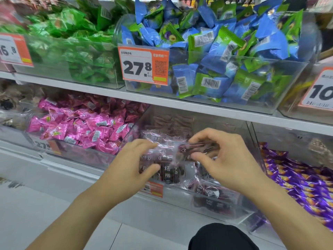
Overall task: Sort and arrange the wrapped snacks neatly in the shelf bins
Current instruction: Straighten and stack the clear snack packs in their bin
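Both my hands reach into a clear bin on the lower shelf that holds dark maroon snacks in see-through wrappers. My right hand pinches one dark wrapped snack between thumb and fingers, just above the pile. My left hand has thumb and fingers curled round the edge of a clear-wrapped packet at the left of the same bin.
Pink wrapped snacks fill the bin to the left, purple ones the bin to the right. On the shelf above stand bins of green packets and blue-and-green packets, with a 27.8 price tag. White shelf edges run between.
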